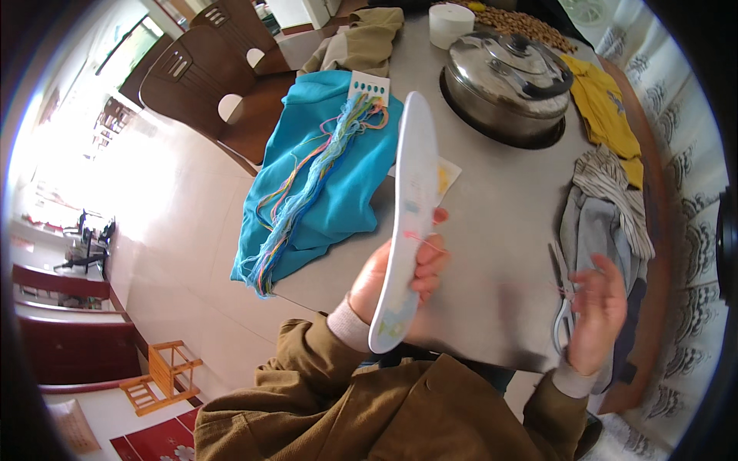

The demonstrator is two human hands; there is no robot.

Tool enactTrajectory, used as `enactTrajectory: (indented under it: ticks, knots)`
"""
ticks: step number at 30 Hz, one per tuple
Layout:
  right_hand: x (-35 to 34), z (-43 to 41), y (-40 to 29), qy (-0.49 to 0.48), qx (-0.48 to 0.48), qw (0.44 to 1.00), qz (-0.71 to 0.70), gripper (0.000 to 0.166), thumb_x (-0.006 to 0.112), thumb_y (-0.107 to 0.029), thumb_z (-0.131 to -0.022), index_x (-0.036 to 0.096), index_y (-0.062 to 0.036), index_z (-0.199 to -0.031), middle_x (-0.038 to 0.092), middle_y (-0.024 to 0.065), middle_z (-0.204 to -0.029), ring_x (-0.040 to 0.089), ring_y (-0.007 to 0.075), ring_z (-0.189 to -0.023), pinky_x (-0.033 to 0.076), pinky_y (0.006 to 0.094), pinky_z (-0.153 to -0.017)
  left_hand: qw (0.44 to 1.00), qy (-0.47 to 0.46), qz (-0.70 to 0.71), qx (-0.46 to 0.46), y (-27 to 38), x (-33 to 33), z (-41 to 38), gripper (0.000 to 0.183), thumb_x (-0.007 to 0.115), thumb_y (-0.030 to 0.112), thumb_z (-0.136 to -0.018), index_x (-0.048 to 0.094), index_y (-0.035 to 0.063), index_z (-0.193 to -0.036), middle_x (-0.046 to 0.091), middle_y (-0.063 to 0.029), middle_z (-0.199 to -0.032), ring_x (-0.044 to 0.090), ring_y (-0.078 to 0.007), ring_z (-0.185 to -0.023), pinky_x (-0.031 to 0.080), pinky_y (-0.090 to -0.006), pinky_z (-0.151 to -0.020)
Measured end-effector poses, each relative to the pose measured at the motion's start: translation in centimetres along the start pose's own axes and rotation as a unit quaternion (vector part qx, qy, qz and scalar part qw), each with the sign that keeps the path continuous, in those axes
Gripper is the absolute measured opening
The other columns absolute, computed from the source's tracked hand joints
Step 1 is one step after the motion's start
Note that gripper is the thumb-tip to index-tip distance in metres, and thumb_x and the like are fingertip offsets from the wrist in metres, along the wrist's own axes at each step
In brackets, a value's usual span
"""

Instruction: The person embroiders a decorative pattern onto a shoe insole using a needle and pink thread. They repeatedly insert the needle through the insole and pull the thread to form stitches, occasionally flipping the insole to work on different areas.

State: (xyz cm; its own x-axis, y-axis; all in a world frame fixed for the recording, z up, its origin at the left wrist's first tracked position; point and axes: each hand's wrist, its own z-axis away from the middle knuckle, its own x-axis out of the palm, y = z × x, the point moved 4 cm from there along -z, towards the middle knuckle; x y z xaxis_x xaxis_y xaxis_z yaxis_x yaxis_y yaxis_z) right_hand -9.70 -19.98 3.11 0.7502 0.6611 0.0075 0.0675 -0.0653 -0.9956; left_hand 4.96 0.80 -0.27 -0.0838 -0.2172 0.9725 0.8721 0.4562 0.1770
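My left hand (429,268) grips a white shoe insole (412,173), tilted up edge-on to me. Faint coloured patterns mark its face, and a pink thread (426,243) trails from a small pink stitched patch near the middle. My right hand (599,311) is raised at the right, blurred, with some fingers spread. Whether it pinches a needle or thread cannot be made out. Beside it lies a pair of scissors (560,322) on the table, with a bit of pinkish thread near its pivot.
On the grey table (484,230) a lidded steel pot (507,92) sits in a round recess. Embroidery floss (323,173) and a card of needle threaders (369,86) lie on turquoise cloth (351,201). Grey clothing (599,225) and a yellow garment (605,104) line the right edge. Chairs (196,86) stand left.
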Motion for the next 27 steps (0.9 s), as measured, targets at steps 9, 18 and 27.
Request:
enactTrajectory:
  ticks: [9,18,27]
  knots:
    - [10.9,4.1,-6.9,-0.117,-0.499,0.816,0.268,0.030,0.069,-0.008,-0.065,0.062,-0.0039,-0.094,0.056,0.0069,-0.079,0.051,0.0142,-0.056,0.041,0.0225,-0.045,0.957,-0.124,-0.249,0.087,-3.5,0.3,-0.7,0.046,0.051,0.027,-0.089,0.032,0.0080,-0.126,0.038,0.0028,-0.072,0.031,-0.0040,-0.052,0.029,-0.0162,-0.040]
    - [11.0,4.5,-7.0,-0.098,-0.514,0.792,0.314,0.030,0.069,-0.013,-0.065,0.064,-0.0028,-0.093,0.051,0.0060,-0.079,0.049,0.0132,-0.055,0.040,0.0221,-0.043,0.988,-0.100,-0.114,0.034,-3.7,0.8,-0.2,0.046,0.052,0.026,-0.089,0.035,0.0068,-0.126,0.042,-0.0010,-0.087,0.037,-0.0074,-0.066,0.034,-0.0194,-0.051]
    - [11.0,4.5,-7.0,-0.099,-0.517,0.787,0.322,0.030,0.066,-0.009,-0.062,0.065,-0.0022,-0.091,0.051,0.0055,-0.078,0.049,0.0134,-0.055,0.041,0.0220,-0.043,0.994,-0.111,-0.003,0.015,-4.0,0.5,-0.2,0.045,0.053,0.026,-0.088,0.038,0.0058,-0.126,0.045,-0.0060,-0.105,0.044,-0.0122,-0.087,0.041,-0.0237,-0.067]
